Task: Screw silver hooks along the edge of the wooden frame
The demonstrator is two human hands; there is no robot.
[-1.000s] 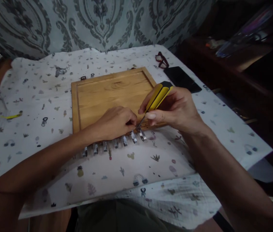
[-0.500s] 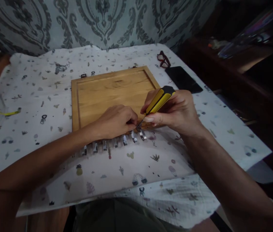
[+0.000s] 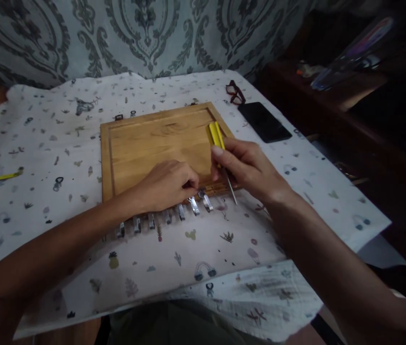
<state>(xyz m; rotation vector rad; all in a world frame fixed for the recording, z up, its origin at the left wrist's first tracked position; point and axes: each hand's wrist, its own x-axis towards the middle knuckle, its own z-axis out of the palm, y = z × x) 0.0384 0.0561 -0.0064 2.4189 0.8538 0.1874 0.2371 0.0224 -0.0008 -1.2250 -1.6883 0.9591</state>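
A wooden board point(image 3: 156, 143) with a raised frame lies on the patterned cloth. Several shiny metal hooks point(image 3: 181, 211) stick out in a row along its near edge. My left hand point(image 3: 170, 186) rests on that edge, fingers curled and pressed together beside the rightmost hooks; whatever is between the fingertips is hidden. My right hand point(image 3: 248, 165) is closed round a screwdriver point(image 3: 216, 136) with a yellow handle, over the board's near right corner. The screwdriver's thin shaft points down toward the cloth, apart from the hooks.
A black phone point(image 3: 265, 121) and dark red glasses point(image 3: 235, 93) lie right of the board. A yellow strip point(image 3: 5, 176) is at the left on the cloth point(image 3: 188, 258). A clear plastic object point(image 3: 350, 55) stands on dark furniture at the upper right.
My right hand has turned the screwdriver and drawn its tip off the rightmost hook, a little to the right. My left hand stays at the board's edge. The whole view has shifted slightly.
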